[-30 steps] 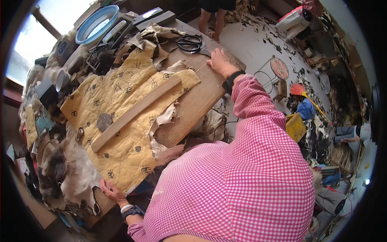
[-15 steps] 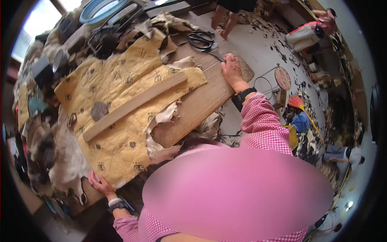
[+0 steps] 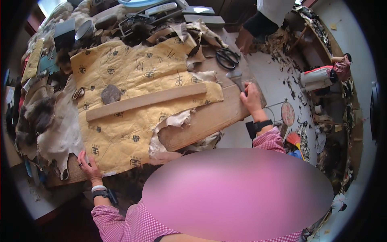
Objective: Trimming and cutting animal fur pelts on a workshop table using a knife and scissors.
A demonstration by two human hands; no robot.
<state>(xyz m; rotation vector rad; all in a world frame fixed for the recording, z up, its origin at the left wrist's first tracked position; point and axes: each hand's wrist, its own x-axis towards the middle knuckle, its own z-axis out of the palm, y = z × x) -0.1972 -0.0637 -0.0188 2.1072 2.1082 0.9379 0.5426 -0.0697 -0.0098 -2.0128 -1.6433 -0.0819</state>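
Note:
A yellow printed paper sheet (image 3: pixel 129 60) lies on the wooden board (image 3: pixel 201 125) over pale hide scraps (image 3: pixel 175 121). A wooden strip (image 3: pixel 145 101) and a round grey stone (image 3: pixel 111 93) rest on the paper. My left hand (image 3: pixel 89 166) touches the paper's near left corner and table edge, fingers apart, beside a furry hide (image 3: pixel 44 125). At the board's right end, my right hand (image 3: pixel 252 99) has its fingers bent onto the handle of a flat-bladed metal tool (image 3: pixel 234 75). Black scissors (image 3: pixel 227 59) lie just beyond it.
Blue basin (image 3: pixel 141 3), sharpening blocks (image 3: pixel 203 20), a metal bowl (image 3: pixel 83 30) and hide piles crowd the back. Another person's dark sleeve and hand (image 3: pixel 246 36) are beside the table's far right. A stool (image 3: pixel 287 115), broom (image 3: pixel 294 139) and another person (image 3: pixel 326 76) are on the right.
The view has shifted. My right hand has gone from resting spread on the board to curling at the tool's handle. The person at the far end now reaches low beside the table.

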